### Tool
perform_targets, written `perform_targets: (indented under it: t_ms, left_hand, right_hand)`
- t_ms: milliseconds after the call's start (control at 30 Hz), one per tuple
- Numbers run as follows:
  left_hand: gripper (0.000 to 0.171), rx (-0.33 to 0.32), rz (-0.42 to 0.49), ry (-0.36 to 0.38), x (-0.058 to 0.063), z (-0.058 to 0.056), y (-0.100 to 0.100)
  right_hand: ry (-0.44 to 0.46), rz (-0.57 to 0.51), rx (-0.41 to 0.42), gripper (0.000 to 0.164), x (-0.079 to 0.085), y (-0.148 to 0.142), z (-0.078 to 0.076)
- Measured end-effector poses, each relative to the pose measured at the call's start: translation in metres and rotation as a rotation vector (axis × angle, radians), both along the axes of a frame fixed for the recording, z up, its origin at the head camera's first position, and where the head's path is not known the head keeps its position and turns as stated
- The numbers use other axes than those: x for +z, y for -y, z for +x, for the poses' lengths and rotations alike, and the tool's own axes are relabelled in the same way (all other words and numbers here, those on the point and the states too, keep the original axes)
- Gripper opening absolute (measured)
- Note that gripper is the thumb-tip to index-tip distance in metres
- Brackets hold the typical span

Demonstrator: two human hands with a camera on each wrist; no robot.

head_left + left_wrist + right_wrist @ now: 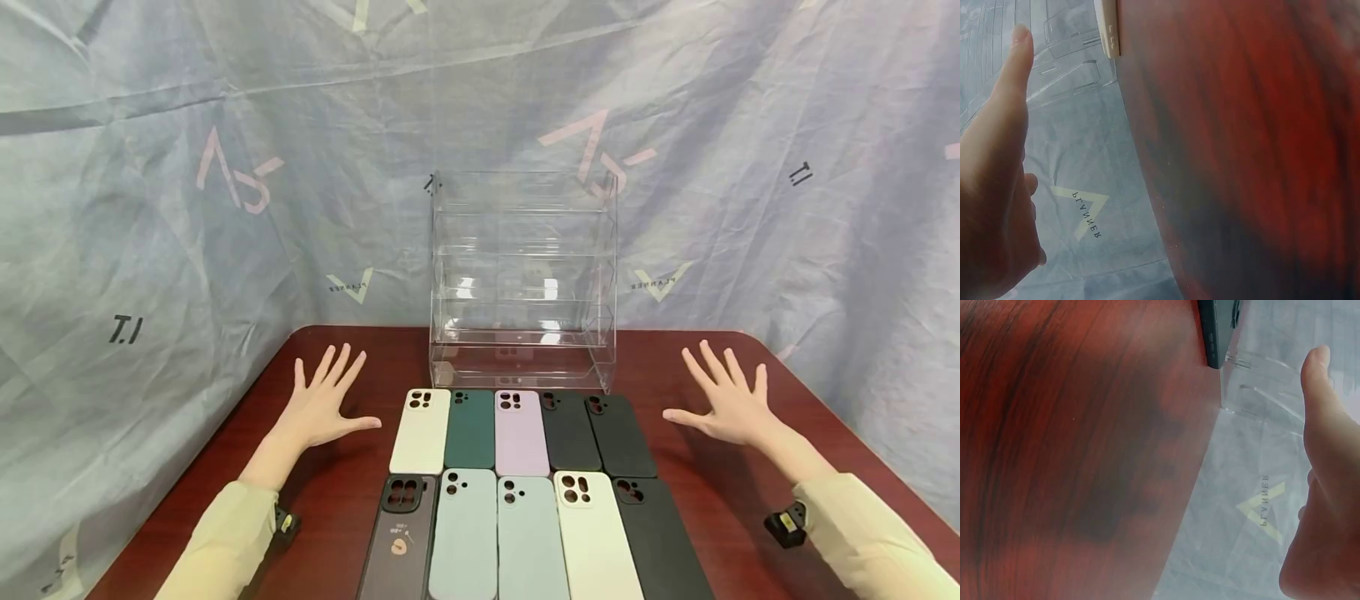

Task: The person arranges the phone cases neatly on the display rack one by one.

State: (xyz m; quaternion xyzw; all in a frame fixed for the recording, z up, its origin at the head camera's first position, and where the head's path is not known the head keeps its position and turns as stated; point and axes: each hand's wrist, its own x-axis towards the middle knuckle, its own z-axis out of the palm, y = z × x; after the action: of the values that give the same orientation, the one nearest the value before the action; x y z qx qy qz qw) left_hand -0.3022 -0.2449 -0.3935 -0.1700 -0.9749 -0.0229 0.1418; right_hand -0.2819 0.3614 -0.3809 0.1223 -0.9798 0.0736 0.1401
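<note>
Five phone cases in the front row, nearest you and farthest in front of the clear rack: a smoky case (397, 533), two pale blue cases (465, 533) (532, 537), a large cream case (600, 533) and a long black case (663, 542). Five more in the back row, just in front of the rack: a small cream case (420, 437), a dark green case (470, 433), a lilac case (522, 442), a charcoal case (573, 437) and a short black case (622, 442). Governing relation: the cases lie between your hands, long axes running toward the rack, outer ones slightly splayed, camera cutouts at the rack end. Your left hand (322, 408), forward and left of the rack, is nearest the small cream case; your right hand (731, 408), forward and right of it, is nearest the short black case; neither is clearly the closer to the rows. Both hands: fingers straight and widely spread, thumbs pointing inward, nothing held. Condition of cases: flat, backs up, mostly plain; the smoky one bears a dark camera frame and a small printed motif. Clear rack (522, 343): transparent, tiered, upright at the far side of the counter (330, 533), which is dark red and wood-grained. Behind the rack: a creased grey backdrop (697, 125) printed with letters.
</note>
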Motion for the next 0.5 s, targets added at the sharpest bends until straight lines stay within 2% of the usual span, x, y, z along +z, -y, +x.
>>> perform_targets:
  t_ms: [500]
  left_hand:
    - [0.106, -0.008, 0.037, 0.009, 0.0012, -0.0026, -0.0011]
  right_hand:
    - [0.014, -0.002, 0.007, 0.108, 0.0029, 0.0003, 0.0003]
